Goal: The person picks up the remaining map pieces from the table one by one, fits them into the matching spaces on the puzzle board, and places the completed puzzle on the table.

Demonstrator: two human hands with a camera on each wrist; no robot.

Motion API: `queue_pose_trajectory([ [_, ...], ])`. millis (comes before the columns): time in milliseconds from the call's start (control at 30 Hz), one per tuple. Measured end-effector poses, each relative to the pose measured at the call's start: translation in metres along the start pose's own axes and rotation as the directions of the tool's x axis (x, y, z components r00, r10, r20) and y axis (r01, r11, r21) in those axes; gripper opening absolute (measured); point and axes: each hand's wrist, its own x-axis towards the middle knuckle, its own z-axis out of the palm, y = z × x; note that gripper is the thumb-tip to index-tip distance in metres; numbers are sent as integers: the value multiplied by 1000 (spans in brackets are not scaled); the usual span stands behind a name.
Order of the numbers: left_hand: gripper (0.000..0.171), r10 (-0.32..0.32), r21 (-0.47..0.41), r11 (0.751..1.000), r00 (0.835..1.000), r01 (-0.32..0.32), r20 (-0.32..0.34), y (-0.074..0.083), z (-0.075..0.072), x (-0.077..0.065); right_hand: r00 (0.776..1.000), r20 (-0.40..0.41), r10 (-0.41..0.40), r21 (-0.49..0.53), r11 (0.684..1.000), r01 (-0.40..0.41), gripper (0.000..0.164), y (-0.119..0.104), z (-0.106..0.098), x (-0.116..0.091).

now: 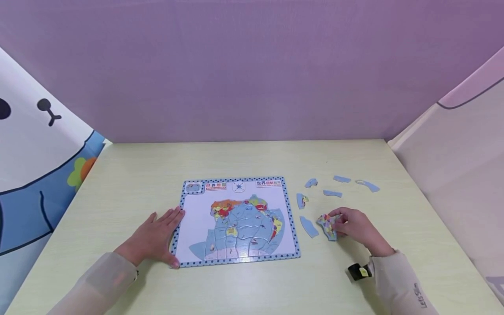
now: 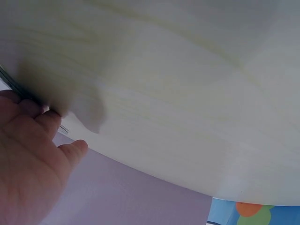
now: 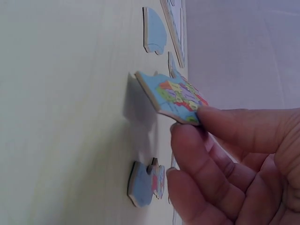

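Note:
A world-map puzzle board (image 1: pixel 197 236) with a dotted blue border lies flat, partly filled with joined blue and coloured map pieces (image 1: pixel 244 229). My left hand (image 1: pixel 155 236) rests along the board's left edge with its fingers spread and fairly straight. Right of the board, my right hand (image 1: pixel 354 225) pinches a multicoloured puzzle piece (image 3: pixel 176 96) between thumb and fingers. That piece is tilted and raised off the table in the right wrist view. Near it lie a curved blue piece (image 1: pixel 309 226) and a blue piece with yellow (image 1: pixel 301 201).
Several loose blue pieces, among them a long curved one (image 1: pixel 368 185) and a flat strip (image 1: pixel 332 193), lie behind the right hand on the pale table (image 1: pixel 138 166). A black object (image 1: pixel 358 271) is by the right sleeve. A purple panel (image 1: pixel 252 78) stands at the back.

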Motion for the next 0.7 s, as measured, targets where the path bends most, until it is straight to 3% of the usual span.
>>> queue_pose_trajectory([
  [367, 135, -3, 2, 1000, 1000, 3, 2, -1, 2, 1, 1000, 5, 30, 8, 1000, -30, 24, -2, 2, 3],
  [700, 136, 0, 0, 1000, 1000, 0, -1, -1, 2, 1, 1000, -5, 2, 5, 1000, -2, 24, -7, 6, 6],
])
